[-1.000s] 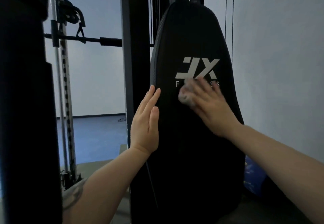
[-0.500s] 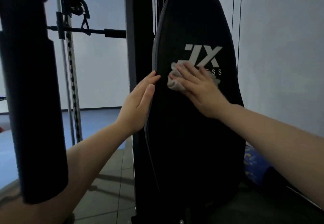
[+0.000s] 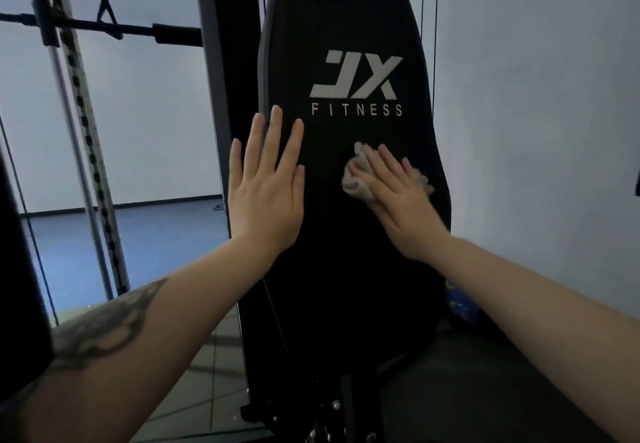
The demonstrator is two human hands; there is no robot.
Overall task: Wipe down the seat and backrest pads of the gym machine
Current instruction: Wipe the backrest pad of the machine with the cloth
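Note:
The black backrest pad [image 3: 346, 269] stands upright before me, with a white JX FITNESS logo [image 3: 356, 84] near its top. My left hand [image 3: 266, 189] lies flat with straight fingers against the pad's left edge. My right hand [image 3: 398, 200] presses a crumpled white cloth [image 3: 355, 179] onto the pad just below the logo, fingers straight over it. The dark seat pad [image 3: 467, 390] shows at the lower right, under my right forearm.
A black upright post [image 3: 225, 96] of the machine stands just left of the backrest. A horizontal bar [image 3: 138, 28] and a perforated steel rail [image 3: 86, 137] are further left. Thin cables [image 3: 436, 27] hang right of the pad by the white wall. Blue floor lies behind.
My right hand has slid the cloth down from the logo to just below it. My left hand has flattened onto the pad's left edge, fingers now pointing up.

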